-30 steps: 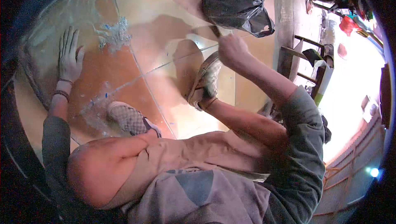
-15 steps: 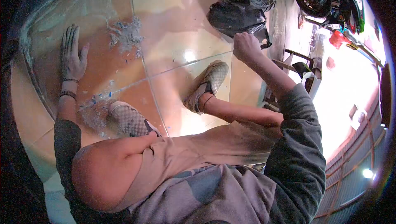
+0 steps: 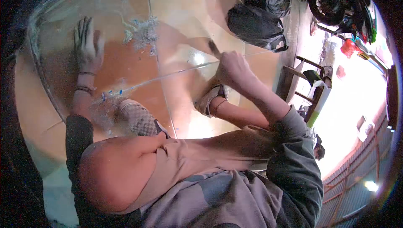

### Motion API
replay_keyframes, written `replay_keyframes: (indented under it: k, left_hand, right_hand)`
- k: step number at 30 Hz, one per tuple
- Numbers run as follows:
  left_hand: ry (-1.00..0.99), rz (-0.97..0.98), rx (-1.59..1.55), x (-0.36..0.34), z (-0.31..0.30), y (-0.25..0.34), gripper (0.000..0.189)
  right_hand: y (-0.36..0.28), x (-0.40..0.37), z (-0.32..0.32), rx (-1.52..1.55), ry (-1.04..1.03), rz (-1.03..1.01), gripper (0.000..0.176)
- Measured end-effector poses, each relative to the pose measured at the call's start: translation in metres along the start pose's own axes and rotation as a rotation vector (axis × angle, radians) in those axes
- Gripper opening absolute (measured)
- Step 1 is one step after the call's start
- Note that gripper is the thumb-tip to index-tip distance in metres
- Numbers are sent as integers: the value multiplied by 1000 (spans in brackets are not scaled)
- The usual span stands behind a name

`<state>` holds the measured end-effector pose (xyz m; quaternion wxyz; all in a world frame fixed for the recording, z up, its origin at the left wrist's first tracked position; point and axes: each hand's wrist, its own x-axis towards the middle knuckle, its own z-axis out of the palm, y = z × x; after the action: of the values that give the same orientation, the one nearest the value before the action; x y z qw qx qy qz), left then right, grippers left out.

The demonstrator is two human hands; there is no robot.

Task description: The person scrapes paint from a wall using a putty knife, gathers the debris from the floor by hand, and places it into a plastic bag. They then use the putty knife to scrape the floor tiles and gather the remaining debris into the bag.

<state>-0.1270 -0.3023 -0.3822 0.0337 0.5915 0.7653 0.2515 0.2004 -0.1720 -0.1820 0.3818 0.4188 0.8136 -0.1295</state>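
My left hand (image 3: 89, 48), dusty and with bracelets at the wrist, lies palm down on a powdery brownish surface (image 3: 121, 66) with its fingers stretched out. Beside it is a heap of pale grey shavings (image 3: 145, 34). My right hand (image 3: 233, 69) is closed around a short dark tool (image 3: 214, 49) that sticks out past the fist, above my shoe. Motion blur and the grip hide the tool's exact kind.
More scraps with blue bits (image 3: 110, 95) lie near my left checkered shoe (image 3: 137, 118). Black plastic bags (image 3: 256, 26) sit beyond my right hand. A wooden frame (image 3: 302, 79) and a motorcycle wheel (image 3: 326, 3) stand to the right.
My right hand has swung left and closer to my body, away from the black bags, and the dark tool now shows. My left hand stays flat; the whole view has shifted slightly.
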Motion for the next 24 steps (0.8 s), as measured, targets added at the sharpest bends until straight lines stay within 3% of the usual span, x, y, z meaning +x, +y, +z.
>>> replay_keyframes:
  k: [2,6,11,13,16,17,18,20,24]
  left_hand:
    - [34,4,32,-3,4,15,54]
    - [30,6,23,-10,7,45,54]
    - [28,-39,-21,-15,13,53,54]
    - [26,-55,1,-17,20,60,54]
    - [25,-71,-59,-18,29,78,56]
    - [-8,-47,-94,-18,30,83,55]
    - [-41,-24,-131,-18,30,86,56]
    - [-40,-29,-136,-17,29,88,56]
    - [-50,-42,-152,-16,29,91,55]
  right_hand:
    - [-25,6,-7,138,14,-118,18]
    - [-37,11,-34,282,111,-138,19]
    - [50,36,13,551,175,-140,32]
    - [61,50,29,772,33,21,33]
    - [22,71,16,758,31,-15,34]
    - [21,72,4,763,33,44,34]
    - [30,77,12,825,108,-38,35]
    - [40,70,1,813,63,-118,37]
    - [40,82,-5,737,88,-58,37]
